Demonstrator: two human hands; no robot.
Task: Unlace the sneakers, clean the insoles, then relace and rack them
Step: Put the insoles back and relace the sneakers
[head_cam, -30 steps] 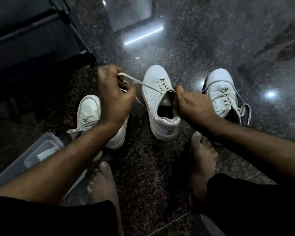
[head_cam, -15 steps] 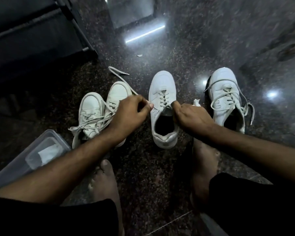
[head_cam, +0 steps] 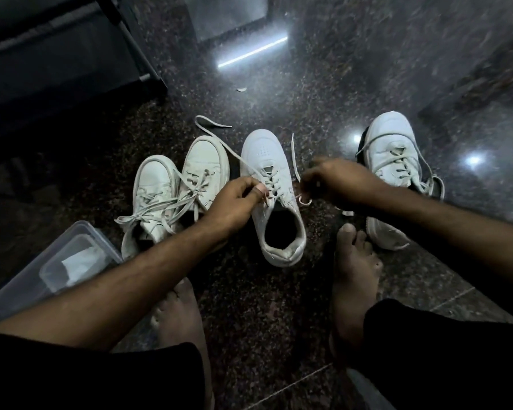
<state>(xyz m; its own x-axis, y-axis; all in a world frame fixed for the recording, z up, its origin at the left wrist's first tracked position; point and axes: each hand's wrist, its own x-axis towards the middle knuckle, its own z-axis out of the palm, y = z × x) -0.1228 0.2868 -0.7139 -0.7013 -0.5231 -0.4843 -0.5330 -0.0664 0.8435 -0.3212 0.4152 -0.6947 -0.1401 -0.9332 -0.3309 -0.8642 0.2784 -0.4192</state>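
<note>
A white sneaker [head_cam: 279, 226] stands on the dark floor in the middle, toe pointing away, its opening dark. My left hand [head_cam: 234, 202] pinches the lace at the eyelets on its left side; that lace end [head_cam: 211, 128] trails away over the floor. On the shoe's right side, my right hand [head_cam: 335, 182] grips the other lace end [head_cam: 293, 155], which sticks upward. Two laced white sneakers [head_cam: 175, 190] lie side by side to the left. Another laced sneaker [head_cam: 394, 161] stands at the right, behind my right wrist.
A clear plastic box [head_cam: 57, 261] holding something white sits at the lower left. A dark rack or furniture frame [head_cam: 71, 54] fills the upper left. My bare feet [head_cam: 353, 267] rest on the speckled granite floor [head_cam: 279, 306] near the shoes. A small scrap [head_cam: 241, 89] lies farther off.
My left hand dropped from a raised pull down to the eyelets. The right hand shifted right and took the lace's other end. The middle sneaker straightened on the floor.
</note>
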